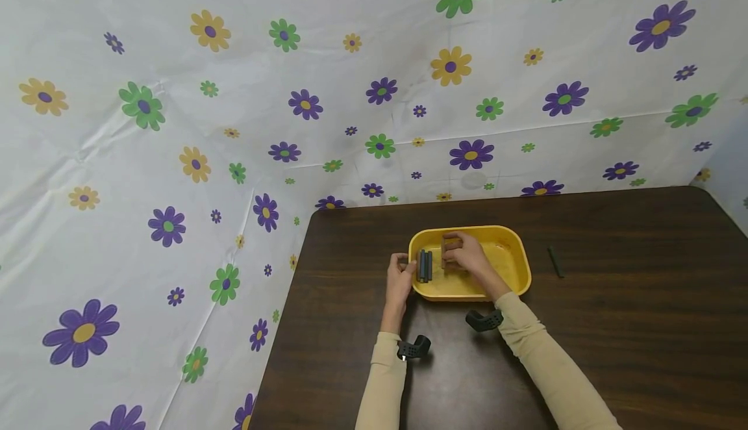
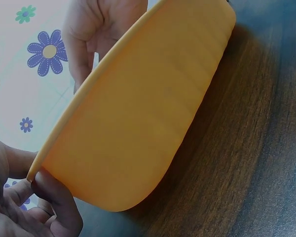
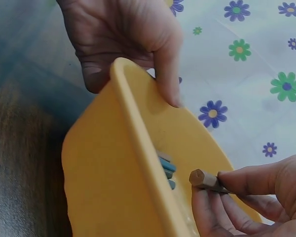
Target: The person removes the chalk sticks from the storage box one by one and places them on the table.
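A yellow plastic tub (image 1: 507,262) sits on the dark wooden table. My left hand (image 1: 400,282) grips its left rim, with the thumb over the inside wall and the fingers underneath the lip outside. Between the thumb and fingers of my right hand (image 1: 469,256), a brown hexagonal stick (image 3: 205,179) with a blunt end is pinched inside the tub. Several dark blue and greenish sticks (image 1: 426,266) lie side by side on the tub floor at its left end, close to my left thumb. In the left wrist view the tub's outer wall (image 2: 123,133) hides these sticks.
A single dark green stick (image 1: 555,262) lies on the table (image 1: 631,274) to the right of the tub. A white sheet (image 1: 327,66) printed with flowers hangs behind the table and along its left side. Each wrist carries a black camera band (image 1: 413,348).
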`<state>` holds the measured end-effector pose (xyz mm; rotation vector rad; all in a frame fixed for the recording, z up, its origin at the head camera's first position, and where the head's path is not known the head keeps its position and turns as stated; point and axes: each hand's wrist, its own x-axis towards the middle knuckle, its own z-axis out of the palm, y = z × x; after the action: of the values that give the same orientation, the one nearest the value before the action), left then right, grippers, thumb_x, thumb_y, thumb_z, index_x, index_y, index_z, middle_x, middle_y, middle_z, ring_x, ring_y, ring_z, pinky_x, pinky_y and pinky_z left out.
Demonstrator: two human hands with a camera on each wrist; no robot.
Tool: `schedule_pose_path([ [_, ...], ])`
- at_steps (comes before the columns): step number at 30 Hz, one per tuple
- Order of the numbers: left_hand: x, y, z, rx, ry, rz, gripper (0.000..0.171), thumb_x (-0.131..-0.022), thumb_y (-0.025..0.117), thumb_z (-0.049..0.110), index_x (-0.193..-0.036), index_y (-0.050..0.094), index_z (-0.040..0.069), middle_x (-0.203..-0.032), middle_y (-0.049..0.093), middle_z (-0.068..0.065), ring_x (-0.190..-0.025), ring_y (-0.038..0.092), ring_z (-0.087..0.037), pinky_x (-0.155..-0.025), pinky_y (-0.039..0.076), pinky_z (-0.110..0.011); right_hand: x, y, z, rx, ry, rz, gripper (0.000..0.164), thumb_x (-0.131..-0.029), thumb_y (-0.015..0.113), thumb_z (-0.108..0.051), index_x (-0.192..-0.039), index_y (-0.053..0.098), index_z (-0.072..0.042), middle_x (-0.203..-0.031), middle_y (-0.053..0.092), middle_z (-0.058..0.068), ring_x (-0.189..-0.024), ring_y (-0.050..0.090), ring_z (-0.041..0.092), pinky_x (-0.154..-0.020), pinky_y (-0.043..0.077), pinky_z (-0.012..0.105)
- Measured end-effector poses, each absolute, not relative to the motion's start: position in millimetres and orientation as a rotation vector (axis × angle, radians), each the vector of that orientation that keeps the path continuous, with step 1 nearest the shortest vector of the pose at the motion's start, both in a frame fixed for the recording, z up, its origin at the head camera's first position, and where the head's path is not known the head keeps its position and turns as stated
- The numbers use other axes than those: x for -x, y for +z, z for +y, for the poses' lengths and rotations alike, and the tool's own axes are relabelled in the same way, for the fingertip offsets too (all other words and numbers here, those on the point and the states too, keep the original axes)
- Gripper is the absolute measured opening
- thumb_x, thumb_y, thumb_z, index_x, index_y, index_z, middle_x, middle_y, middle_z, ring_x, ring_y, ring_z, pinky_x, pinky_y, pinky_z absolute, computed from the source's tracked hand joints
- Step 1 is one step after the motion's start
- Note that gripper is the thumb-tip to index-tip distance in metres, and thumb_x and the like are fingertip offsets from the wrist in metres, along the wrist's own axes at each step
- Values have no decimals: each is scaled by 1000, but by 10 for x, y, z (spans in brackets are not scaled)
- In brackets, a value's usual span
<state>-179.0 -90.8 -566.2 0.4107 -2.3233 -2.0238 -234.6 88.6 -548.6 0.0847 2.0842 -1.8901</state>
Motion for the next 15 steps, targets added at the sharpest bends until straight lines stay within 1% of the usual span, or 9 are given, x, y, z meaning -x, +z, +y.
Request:
schedule_pose_path([
  [4,1787,-5662,-912,-399,-2032,-2320,23,-105,60,13,-125,58,3,-90,60,-11,-62,50,-17,-52,39,-27,2339,-5461,948,-79,-1904,2068,53,-96,65,4,-146,49,7,-130,58,34,-97,69,31,-88,58,51],
  [7,1792,-5663,-913,-400,-2034,-2318,23,-104,60,13,-125,58,3,-90,60,-11,-63,50,-18,-52,38,-27,2342,-5447,991,-94,-1909,2075,54,-95,66,4,-146,49,7,-130,59,33,-96,69,28,-87,58,48],
  [12,1787,-5666,-913,-390,-2032,-2310,24,-104,61,13,-125,58,2,-90,60,-13,-65,50,-19,-54,39,-27,2356,-5436,1064,-121,-1909,2073,54,-97,64,3,-148,47,5,-134,57,33,-96,70,26,-86,59,45],
  [15,1784,-5668,-913,-383,-2029,-2307,24,-104,61,13,-125,57,1,-91,60,-15,-67,52,-21,-55,40,-28,2359,-5434,1112,-114,-1928,2058,54,-98,63,3,-149,46,6,-136,55,34,-96,69,26,-87,59,45],
])
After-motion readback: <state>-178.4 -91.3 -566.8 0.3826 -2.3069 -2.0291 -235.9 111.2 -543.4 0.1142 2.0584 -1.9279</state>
